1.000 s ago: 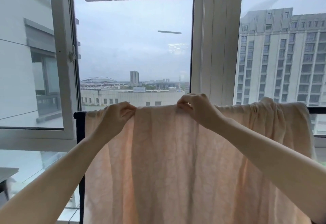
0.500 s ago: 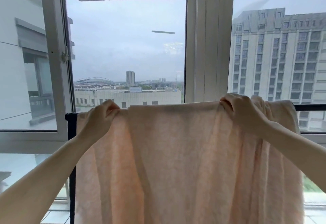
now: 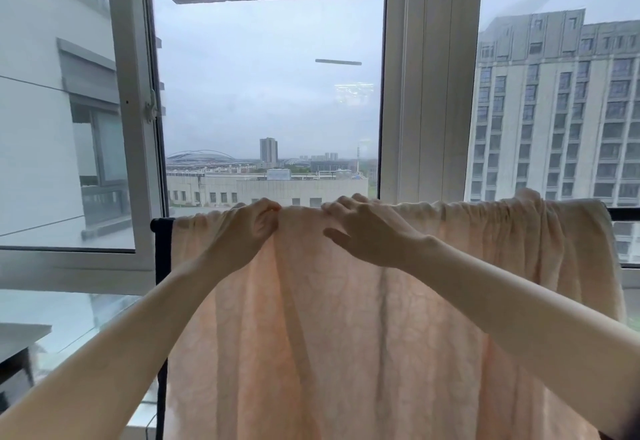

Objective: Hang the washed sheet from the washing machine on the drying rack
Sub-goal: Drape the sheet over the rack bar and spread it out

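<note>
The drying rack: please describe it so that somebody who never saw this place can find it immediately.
Look at the big window with the city view. Just in front of its lower part runs a dark horizontal bar with a dark upright post at its left end: this is the drying rack. The pale peach sheet draped over it hides most of the bar, and it is the only dark frame among white window frames.

Sheet: thin cloth, pale peach, matt, faintly crinkled weave, translucent against daylight; bunched into fine gathers right of the right grip. Rack left of the left grip: dark, smooth, dull finish. Window frame above: white, smooth, slight sheen; glass reflective.
</note>
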`<state>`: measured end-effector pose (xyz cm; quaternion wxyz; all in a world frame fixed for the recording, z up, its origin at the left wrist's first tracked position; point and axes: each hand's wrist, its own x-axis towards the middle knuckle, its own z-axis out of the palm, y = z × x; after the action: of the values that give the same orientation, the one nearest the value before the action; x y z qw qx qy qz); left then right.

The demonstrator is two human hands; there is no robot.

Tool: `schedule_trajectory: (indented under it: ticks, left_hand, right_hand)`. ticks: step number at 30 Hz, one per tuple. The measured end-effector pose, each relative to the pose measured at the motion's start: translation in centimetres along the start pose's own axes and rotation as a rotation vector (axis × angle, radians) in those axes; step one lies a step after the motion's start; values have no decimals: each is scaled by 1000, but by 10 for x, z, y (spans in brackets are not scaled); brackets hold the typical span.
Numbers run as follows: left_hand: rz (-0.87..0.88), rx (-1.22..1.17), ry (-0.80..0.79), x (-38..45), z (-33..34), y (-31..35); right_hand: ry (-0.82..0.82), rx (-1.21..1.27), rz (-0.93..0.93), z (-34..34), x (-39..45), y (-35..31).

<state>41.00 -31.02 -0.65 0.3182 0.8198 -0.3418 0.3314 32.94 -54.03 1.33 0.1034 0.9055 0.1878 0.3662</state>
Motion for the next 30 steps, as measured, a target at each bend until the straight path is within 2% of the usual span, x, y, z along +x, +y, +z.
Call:
schedule_trajectory:
  ticks: [5,11,15,18,22,25,30]
  left_hand:
    - [44,1,-52,-4,-15,-5]
    - [1,-52,-30,-9,-26,-3]
    - [-6,-15,29,-9,-32,-1]
    - [-34,17,76,-11,-35,-10]
    - [-77,56,99,-10,-34,-23]
    - [-87,99,118,-8,-31,-21]
    - [-15,122,55,-3,-16,3]
  right_hand:
    - [119,103,0,-2,-8,15]
    - [157,203,73,-13,-16,25]
    - [186,173,166,-18,-28,44]
    - [153,150,226,-23,-48,65]
    - [60,-4,351,-32,-76,97]
    - [62,-62,434,-39,-92,111]
    - [97,-5,480,-41,-73,89]
